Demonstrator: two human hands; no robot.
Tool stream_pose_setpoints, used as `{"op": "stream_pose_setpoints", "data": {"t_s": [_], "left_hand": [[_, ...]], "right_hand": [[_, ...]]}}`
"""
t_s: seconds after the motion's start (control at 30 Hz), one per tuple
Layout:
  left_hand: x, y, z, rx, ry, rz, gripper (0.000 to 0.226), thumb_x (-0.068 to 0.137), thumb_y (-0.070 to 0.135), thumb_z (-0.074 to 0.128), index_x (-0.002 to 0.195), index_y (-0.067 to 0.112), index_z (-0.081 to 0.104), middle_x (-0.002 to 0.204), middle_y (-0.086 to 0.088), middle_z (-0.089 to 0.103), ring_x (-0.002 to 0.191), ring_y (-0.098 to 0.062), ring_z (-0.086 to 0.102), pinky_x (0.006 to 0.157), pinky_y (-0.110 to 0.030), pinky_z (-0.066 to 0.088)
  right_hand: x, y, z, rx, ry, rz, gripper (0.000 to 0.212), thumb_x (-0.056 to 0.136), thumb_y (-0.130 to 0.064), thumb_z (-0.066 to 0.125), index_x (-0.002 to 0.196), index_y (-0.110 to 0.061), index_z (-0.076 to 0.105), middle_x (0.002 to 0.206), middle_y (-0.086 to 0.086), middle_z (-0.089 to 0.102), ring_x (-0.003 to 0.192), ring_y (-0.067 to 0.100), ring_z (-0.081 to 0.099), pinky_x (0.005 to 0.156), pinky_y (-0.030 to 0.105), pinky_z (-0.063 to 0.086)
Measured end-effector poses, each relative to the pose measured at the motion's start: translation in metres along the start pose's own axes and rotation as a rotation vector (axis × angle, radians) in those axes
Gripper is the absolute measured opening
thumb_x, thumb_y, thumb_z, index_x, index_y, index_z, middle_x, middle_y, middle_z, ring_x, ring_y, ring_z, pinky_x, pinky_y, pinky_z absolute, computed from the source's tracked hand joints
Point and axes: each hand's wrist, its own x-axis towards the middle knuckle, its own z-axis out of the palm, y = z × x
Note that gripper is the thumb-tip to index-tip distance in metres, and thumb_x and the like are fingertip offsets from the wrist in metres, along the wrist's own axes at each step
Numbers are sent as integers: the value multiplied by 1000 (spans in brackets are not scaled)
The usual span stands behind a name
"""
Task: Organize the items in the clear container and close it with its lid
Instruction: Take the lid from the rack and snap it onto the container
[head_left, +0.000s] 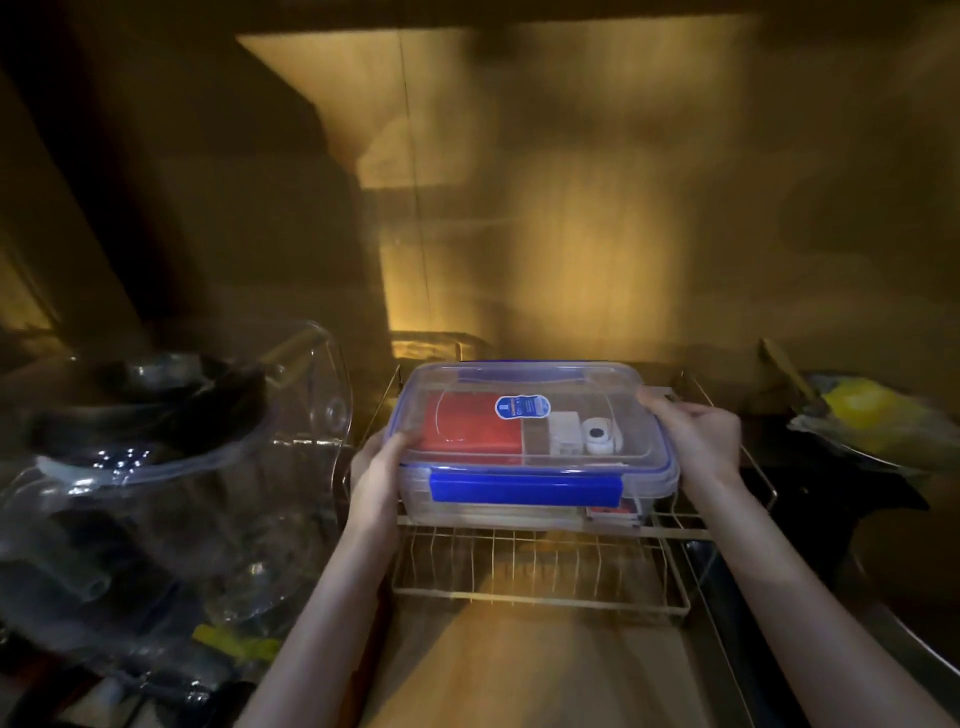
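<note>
A clear rectangular container with a clear lid on top sits on a wire rack. Its blue front latch lies flat against the front wall. Through the lid I see a red flat item, a white box and a white round item with a dark centre. My left hand grips the container's left end. My right hand grips its right end, thumb on the lid's rim.
The wire rack stands on a wooden surface inside a dim cabinet. Stacked clear glass bowls and dark pans crowd the left. A yellow item in plastic lies at the right.
</note>
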Motion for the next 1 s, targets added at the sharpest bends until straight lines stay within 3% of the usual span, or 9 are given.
{"op": "stream_pose_setpoints", "data": {"t_s": [0.1, 0.27, 0.3, 0.37, 0.4, 0.47, 0.57, 0.67, 1.0], "left_hand": [[13, -5, -1, 26, -1, 10, 39, 88, 20, 51, 119, -4, 52, 88, -12, 65, 56, -7, 68, 45, -15, 50], [30, 1, 3, 93, -8, 4, 36, 89, 21, 52, 116, -2, 55, 81, -8, 67, 57, -7, 68, 49, -17, 52], [34, 2, 4, 127, 8, -10, 40, 88, 26, 54, 120, 2, 54, 90, -10, 68, 68, -10, 70, 58, -22, 55], [43, 6, 9, 378, 102, 9, 51, 88, 35, 54, 133, 12, 45, 125, -14, 59, 110, -22, 61, 93, -40, 51], [44, 10, 14, 590, 145, 71, 52, 91, 36, 50, 138, 16, 39, 141, -13, 47, 128, -25, 47, 108, -45, 39], [38, 17, 28, 952, 182, 323, 47, 96, 35, 38, 140, 20, 34, 154, -7, 28, 144, -22, 20, 119, -43, 14], [23, 15, 46, 1195, 79, 590, 54, 92, 49, 23, 139, 27, 34, 155, -1, 25, 146, -18, 11, 115, -37, -9], [14, 5, 56, 1389, -106, 561, 72, 81, 66, 6, 142, 33, 24, 157, 1, 21, 147, -20, 5, 110, -42, -19], [46, 4, 55, 1382, -184, 515, 58, 90, 60, 18, 143, 36, 20, 157, 4, 20, 146, -17, 9, 117, -47, -3]], "right_hand": [[7, 4, 7, 11, -31, 8, 25, 76, -28, 74, 72, -3, 68, 68, 8, 68, 64, 19, 65, 56, 25, 48], [24, 5, 18, 25, -57, 43, 28, 76, -29, 74, 81, -2, 68, 72, 8, 70, 65, 17, 66, 58, 25, 48], [28, 5, 20, 25, -57, 49, 28, 76, -29, 74, 81, -2, 68, 73, 8, 69, 66, 17, 66, 58, 25, 48], [35, 6, 25, 20, -54, 49, 29, 76, -31, 74, 79, -3, 67, 72, 8, 69, 65, 18, 65, 60, 27, 49], [38, 6, 27, 17, -53, 44, 29, 76, -31, 73, 77, -3, 66, 71, 8, 68, 65, 19, 65, 62, 28, 50], [43, 5, 32, 11, -57, 29, 28, 78, -31, 72, 71, -4, 65, 68, 7, 66, 63, 19, 63, 62, 27, 49], [46, 5, 40, 15, -74, 11, 28, 78, -31, 73, 65, -8, 63, 63, 6, 64, 58, 17, 62, 57, 24, 48], [52, 5, 50, -1, -70, 24, 28, 76, -35, 73, 63, -13, 62, 63, 4, 64, 58, 15, 62, 57, 24, 47], [70, 3, 70, -72, -53, 80, 28, 79, -38, 69, 69, -12, 64, 67, 1, 65, 65, 13, 62, 61, 25, 47]]}}
